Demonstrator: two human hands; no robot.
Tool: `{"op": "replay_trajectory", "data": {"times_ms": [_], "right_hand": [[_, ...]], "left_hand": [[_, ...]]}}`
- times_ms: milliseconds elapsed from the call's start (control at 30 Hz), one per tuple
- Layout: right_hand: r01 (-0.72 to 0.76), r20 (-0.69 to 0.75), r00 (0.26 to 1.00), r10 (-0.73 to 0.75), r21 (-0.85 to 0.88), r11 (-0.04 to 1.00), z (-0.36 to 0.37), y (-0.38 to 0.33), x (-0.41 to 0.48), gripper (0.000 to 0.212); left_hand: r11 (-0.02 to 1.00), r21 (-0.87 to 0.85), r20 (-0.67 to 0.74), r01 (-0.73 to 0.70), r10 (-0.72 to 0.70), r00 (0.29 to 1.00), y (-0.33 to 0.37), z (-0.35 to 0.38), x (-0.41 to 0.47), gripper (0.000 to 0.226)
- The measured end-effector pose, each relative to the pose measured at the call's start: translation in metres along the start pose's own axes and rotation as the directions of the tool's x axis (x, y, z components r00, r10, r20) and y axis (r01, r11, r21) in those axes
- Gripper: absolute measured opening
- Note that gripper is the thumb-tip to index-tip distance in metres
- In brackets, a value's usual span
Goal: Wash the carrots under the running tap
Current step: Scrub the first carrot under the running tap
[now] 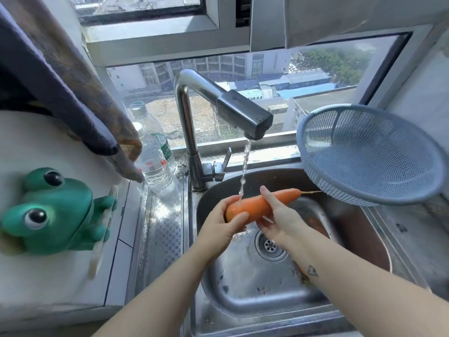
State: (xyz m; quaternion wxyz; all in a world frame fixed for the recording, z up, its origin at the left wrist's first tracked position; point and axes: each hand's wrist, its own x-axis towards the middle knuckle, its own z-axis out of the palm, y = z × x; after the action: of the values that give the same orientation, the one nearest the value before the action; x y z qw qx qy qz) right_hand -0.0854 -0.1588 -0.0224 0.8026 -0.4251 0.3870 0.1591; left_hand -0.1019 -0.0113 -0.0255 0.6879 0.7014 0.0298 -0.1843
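Note:
A large orange carrot (257,205) lies across both hands above the steel sink (245,290), its thin root tip pointing right. My left hand (223,222) grips its thick end and my right hand (279,218) wraps its middle. A thin stream of water (245,166) falls from the tap (238,113) onto the carrot's thick end. More orange carrot (317,224) shows in the basin behind my right forearm, mostly hidden.
A blue-grey plastic colander (369,154) rests tilted on the sink's far right rim. Two clear water bottles (155,156) stand left of the tap. A green frog holder (53,212) sits on the left wall, with a dark towel (73,93) hanging above. The drain (270,245) is below the hands.

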Motion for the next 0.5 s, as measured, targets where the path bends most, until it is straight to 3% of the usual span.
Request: {"op": "replay_trajectory", "data": {"times_ms": [67, 100, 167, 233, 267, 300, 333, 367, 400, 433, 500], "right_hand": [[-0.062, 0.092, 0.993, 0.075, -0.133, 0.989, -0.003, -0.008, -0.012, 0.056], [-0.075, 0.148, 0.982, 0.122, -0.290, 0.954, -0.007, -0.013, -0.019, 0.048], [0.066, 0.204, 0.975, 0.088, -0.641, 0.765, -0.017, -0.029, -0.031, 0.037], [0.390, 0.345, 0.921, -0.181, -0.815, 0.429, -0.019, -0.045, -0.038, 0.026], [0.525, 0.458, 0.835, -0.304, -0.828, 0.195, -0.018, -0.052, -0.040, 0.023], [0.595, 0.572, 0.748, -0.336, -0.803, -0.042, -0.013, -0.057, -0.041, 0.026], [0.607, 0.652, 0.707, -0.272, -0.758, -0.238, -0.008, -0.059, -0.039, 0.040], [0.588, 0.669, 0.724, -0.167, -0.725, -0.358, -0.005, -0.059, -0.033, 0.057], [0.560, 0.631, 0.773, -0.061, -0.725, -0.401, -0.002, -0.058, -0.027, 0.066], [0.541, 0.571, 0.820, 0.036, -0.755, -0.370, 0.001, -0.058, -0.025, 0.065], [0.517, 0.489, 0.853, 0.181, -0.841, -0.162, 0.002, -0.057, -0.020, 0.047]], "left_hand": [[0.999, 0.052, -0.038, -0.014, 0.016, 0.999, 0.000, -0.003, 0.001, 0.019], [0.998, 0.066, -0.044, -0.003, 0.006, 0.999, 0.000, -0.006, 0.003, 0.017], [0.993, 0.115, -0.025, 0.024, -0.021, 0.999, 0.003, -0.016, 0.004, 0.021], [0.984, 0.175, 0.011, 0.035, -0.037, 0.999, 0.008, -0.024, 0.003, 0.026], [0.980, 0.198, 0.028, 0.033, -0.039, 0.999, 0.010, -0.026, 0.003, 0.027], [0.978, 0.206, 0.046, 0.029, -0.039, 0.998, 0.012, -0.026, 0.003, 0.027], [0.978, 0.208, 0.064, 0.024, -0.038, 0.997, 0.015, -0.026, 0.003, 0.028], [0.979, 0.204, 0.081, 0.014, -0.031, 0.996, 0.018, -0.025, 0.003, 0.030], [0.979, 0.202, 0.093, 0.004, -0.023, 0.995, 0.020, -0.024, 0.003, 0.031], [0.981, 0.196, 0.096, -0.007, -0.012, 0.995, 0.022, -0.022, 0.003, 0.031], [0.988, 0.152, 0.062, -0.013, 0.004, 0.998, 0.024, -0.018, 0.003, 0.028]]}}
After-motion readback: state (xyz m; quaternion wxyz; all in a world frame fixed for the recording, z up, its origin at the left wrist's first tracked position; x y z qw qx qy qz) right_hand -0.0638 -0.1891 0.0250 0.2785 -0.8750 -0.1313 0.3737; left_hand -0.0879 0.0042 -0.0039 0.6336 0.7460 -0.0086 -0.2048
